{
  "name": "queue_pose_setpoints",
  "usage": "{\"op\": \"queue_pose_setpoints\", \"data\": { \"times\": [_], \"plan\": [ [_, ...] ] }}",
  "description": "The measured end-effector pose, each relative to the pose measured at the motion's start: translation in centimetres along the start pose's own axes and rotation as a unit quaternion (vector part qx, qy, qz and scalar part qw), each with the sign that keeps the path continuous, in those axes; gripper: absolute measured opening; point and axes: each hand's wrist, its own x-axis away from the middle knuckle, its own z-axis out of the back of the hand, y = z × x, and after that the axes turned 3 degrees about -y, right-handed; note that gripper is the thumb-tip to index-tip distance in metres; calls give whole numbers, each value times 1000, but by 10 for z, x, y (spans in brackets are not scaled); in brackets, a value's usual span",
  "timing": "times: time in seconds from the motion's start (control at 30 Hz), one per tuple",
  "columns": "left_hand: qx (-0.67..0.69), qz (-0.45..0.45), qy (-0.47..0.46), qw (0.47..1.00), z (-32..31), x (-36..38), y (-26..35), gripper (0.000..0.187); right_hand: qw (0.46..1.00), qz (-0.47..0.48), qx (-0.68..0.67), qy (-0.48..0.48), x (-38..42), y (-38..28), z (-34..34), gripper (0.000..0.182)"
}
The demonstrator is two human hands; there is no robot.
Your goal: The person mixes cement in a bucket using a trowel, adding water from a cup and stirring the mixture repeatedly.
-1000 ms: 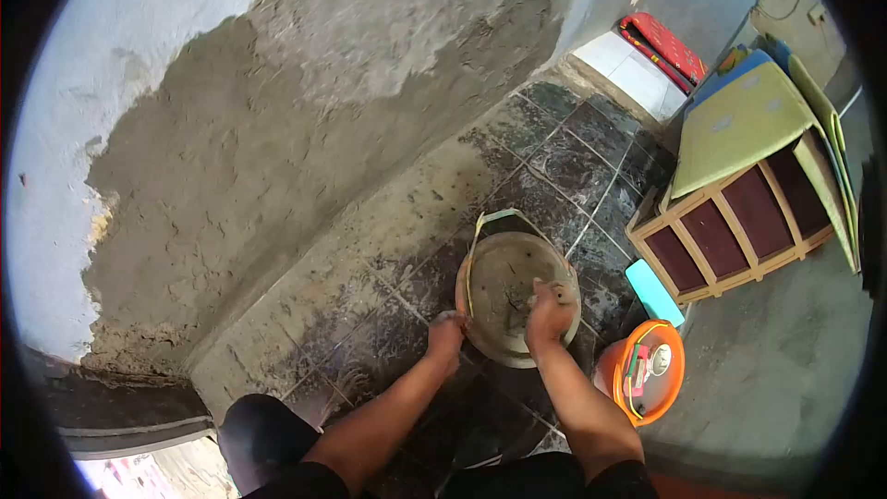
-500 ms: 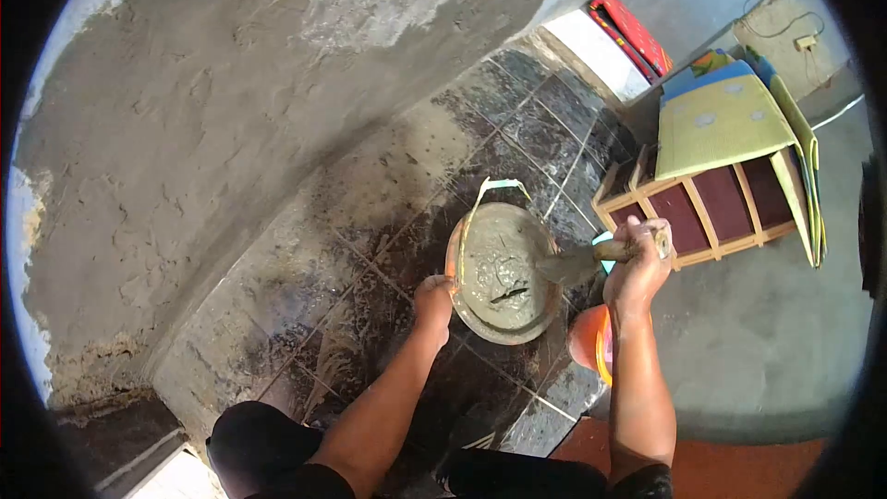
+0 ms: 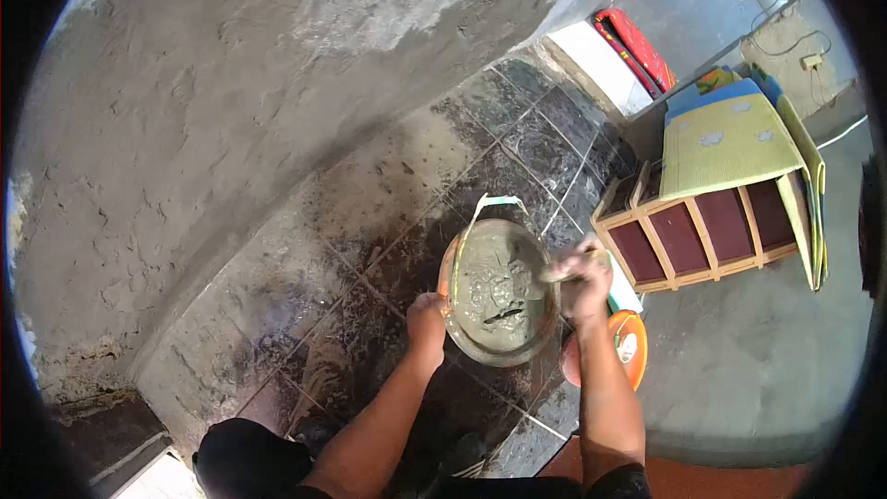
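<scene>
Left hand (image 3: 427,328) still clasping left rim of mortar bucket (image 3: 447,268), which sits on dark tiles (image 3: 540,152). Right hand (image 3: 588,282) gripping trowel (image 3: 554,273), blurred; now closer to bucket's right rim. Orange pail (image 3: 638,353) near right forearm, more visible than before.

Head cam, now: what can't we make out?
Head view:
Right hand finger placement: motion blur.
Orange bucket contents: partly behind the right forearm.
Dark streak in the mortar: too small to identify.
Dark object at far right: cut off by the view's edge.
</scene>
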Motion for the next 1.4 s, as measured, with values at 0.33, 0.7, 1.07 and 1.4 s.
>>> {"op": "queue_pose_setpoints", "data": {
  "times": [0.33,0.7,1.07,1.4],
  "plan": [
    [-8,6,-117,993,27,-11,10,19,889,117,418,-150,57,86,-70,27],
    [-96,4,-21,995,38,-4,17,18,881,135,441,-108,65,-3,29,51],
    [-111,-273,15,956,-42,31,91,12,681,-298,622,246,265,64,496,51],
    [-510,-373,-122,766,-32,-1,182,4,817,-326,273,389,227,61,433,44]
  ]
}}
